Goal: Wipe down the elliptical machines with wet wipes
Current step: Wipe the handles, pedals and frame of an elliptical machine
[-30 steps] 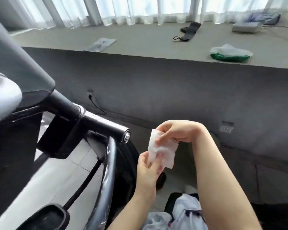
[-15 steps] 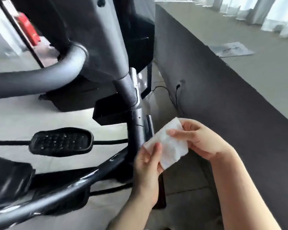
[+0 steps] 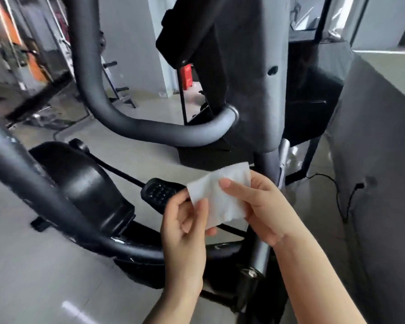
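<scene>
Wipe (image 3: 220, 195), white and partly unfolded, hangs in the air between both hands, in front of the elliptical machine (image 3: 248, 94) and touching no part of it. The left hand (image 3: 185, 230) pinches the wipe's lower left edge between thumb and curled fingers; the right hand (image 3: 260, 206) pinches its right side, thumb lying across the front face and fingers behind. The wipe's top edge lies just beside the machine's upright column (image 3: 267, 164), and its left corner overlaps the studded black pedal (image 3: 160, 191) in the view, though the pedal sits lower and farther off.

A thick grey handlebar (image 3: 131, 125) sweeps down from the top and curves across above the hands, with open air between it and the wipe. A second dark bar (image 3: 33, 178) slants in from the left edge. Below the hands a glossy black frame rail (image 3: 131, 247) curves over the floor (image 3: 45, 277), and a black shroud (image 3: 87, 183) stands left of the pedal.

To the right, a grey ledge wall (image 3: 379, 183) runs close alongside the machine, leaving a narrow strip of floor where a black cable (image 3: 346, 197) hangs from the wall. The pale floor stretches wide to the left, with other gym equipment, blurred, near its far left edge.
</scene>
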